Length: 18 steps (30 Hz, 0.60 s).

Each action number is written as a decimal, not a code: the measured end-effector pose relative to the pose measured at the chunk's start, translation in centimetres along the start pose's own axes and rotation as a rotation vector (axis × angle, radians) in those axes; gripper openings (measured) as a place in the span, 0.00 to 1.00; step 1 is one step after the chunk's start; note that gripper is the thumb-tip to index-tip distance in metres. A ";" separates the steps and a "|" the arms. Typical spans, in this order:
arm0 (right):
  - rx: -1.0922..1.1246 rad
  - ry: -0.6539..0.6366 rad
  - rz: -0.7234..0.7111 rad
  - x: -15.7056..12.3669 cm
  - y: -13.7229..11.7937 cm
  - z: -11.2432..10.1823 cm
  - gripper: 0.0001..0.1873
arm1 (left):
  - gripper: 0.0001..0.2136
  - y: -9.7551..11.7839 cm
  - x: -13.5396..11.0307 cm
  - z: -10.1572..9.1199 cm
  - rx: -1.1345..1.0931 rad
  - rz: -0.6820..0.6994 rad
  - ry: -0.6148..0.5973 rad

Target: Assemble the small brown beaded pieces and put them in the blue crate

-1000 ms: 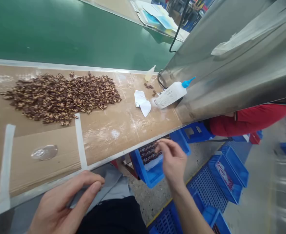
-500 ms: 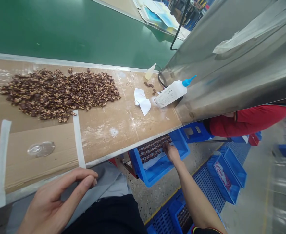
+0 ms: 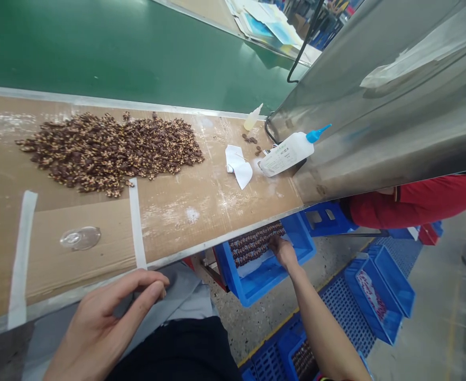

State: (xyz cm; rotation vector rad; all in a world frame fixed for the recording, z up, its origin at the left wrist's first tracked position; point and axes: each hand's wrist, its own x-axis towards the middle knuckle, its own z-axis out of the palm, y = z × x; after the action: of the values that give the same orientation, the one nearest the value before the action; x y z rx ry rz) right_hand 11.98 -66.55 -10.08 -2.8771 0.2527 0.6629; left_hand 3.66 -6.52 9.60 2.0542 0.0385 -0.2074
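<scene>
My left hand (image 3: 106, 323) rests at the near edge of the cardboard-covered bench (image 3: 169, 206), fingers loosely curled, thumb and forefinger close together over grey cloth; nothing shows between them. My right hand (image 3: 282, 250) reaches down into a blue bin (image 3: 268, 275) under the bench, fingers bent onto rows of small brown parts (image 3: 252, 244) lying on a white sheet. Whether it grips a part I cannot make out. A large heap of small brown and tan parts (image 3: 109, 151) lies on the bench at the far left.
A white squeeze bottle with a blue nozzle (image 3: 292, 149) lies by folded white paper (image 3: 238, 165) and a small yellowish bottle (image 3: 253, 117). A clear plastic disc (image 3: 80, 238) sits on the cardboard. A steel housing (image 3: 375, 106) overhangs the right. Blue crates (image 3: 379, 296) stand on the floor; a person's red sleeve (image 3: 415, 203) shows behind.
My right hand has gone from above the bin's edge down onto the rows of parts inside it. My left hand has barely shifted.
</scene>
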 end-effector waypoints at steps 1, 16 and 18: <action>0.003 -0.002 -0.003 0.1 0.1 0.2 0.18 | 0.17 0.0 0.0 0.0 0.000 -0.001 -0.006; -0.002 -0.020 0.020 0.3 0.7 1.0 0.17 | 0.23 2.4 -0.8 0.4 -0.110 -0.163 0.085; -0.008 -0.026 0.031 0.3 0.8 0.8 0.17 | 0.22 2.2 -0.9 0.4 -0.119 -0.166 0.088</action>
State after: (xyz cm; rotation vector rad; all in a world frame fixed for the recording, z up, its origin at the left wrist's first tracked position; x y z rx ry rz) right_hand 11.72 -67.15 -11.04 -2.8752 0.2921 0.7076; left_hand 2.95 -7.88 11.52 1.9410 0.2707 -0.2117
